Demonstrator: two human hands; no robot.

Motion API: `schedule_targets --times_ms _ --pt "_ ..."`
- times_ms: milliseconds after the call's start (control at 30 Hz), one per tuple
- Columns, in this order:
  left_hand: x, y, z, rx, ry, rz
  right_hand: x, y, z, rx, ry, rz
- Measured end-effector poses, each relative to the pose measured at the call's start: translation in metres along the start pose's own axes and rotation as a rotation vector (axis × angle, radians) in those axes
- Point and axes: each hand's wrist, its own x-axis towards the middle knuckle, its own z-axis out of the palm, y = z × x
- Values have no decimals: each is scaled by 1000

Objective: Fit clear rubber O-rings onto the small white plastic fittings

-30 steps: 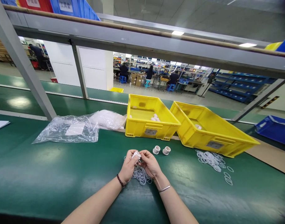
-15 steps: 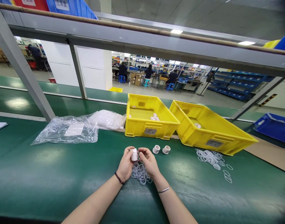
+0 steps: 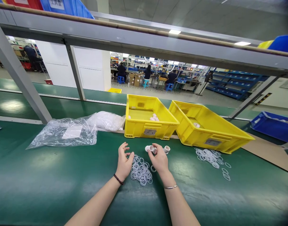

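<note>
My right hand [image 3: 159, 158] has its thumb and fingers closed on a white plastic pipe fitting [image 3: 150, 149], low over the table. Partly behind those fingers is a second white fitting, and a third white fitting [image 3: 167, 149] stands just to their right. My left hand [image 3: 124, 161] is held apart with fingers spread and holds nothing. A pile of thin whitish rings [image 3: 141, 171] lies on the green table between my hands. One loose ring [image 3: 153, 168] is beside my right palm.
Two yellow bins [image 3: 150, 128] [image 3: 214, 138] with a few white parts stand behind my hands. Clear plastic bags [image 3: 63, 133] lie at the left. More rings [image 3: 208, 157] are spread at the right, near a blue bin [image 3: 273, 127]. A shelf beam [image 3: 144, 40] crosses overhead.
My right hand has carried the white fitting rightward, beside the other two fittings. The left hand has let go of it, opened and drawn away to the left. The view has shifted slightly.
</note>
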Motion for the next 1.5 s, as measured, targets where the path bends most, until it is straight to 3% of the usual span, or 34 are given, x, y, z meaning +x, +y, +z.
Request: schedule_targets --times_ms 133,267,367,467,567,733,1067,1200,1300,1400,1500 --pt "6 -4 -3 -10 39 -87 2 8 -2 -97 -77 -4" --pt "9 -12 -3 -7 60 -101 -3 -3 3 104 9 -77" --pt "12 -19 -4 26 62 -101 -11 -13 9 349 -136 -153" --pt "15 -27 -5 73 36 -126 -16 -16 18 444 -301 -188" --pt "17 -32 -7 93 15 -147 -15 -7 25 404 -310 -92" --pt "18 -35 -8 118 4 -161 -1 18 29 319 -208 112" --pt "30 -42 -18 261 -114 -92 17 62 26 55 48 278" --pt "36 -44 -26 393 -190 -7 13 63 27 -71 -58 228" --pt "36 -43 -27 628 -271 67 11 60 28 -124 -185 150" --pt "36 -43 -29 890 -359 132 12 59 27 -128 -213 133" --pt "43 -46 -35 988 -393 157 15 59 25 -90 -200 122"
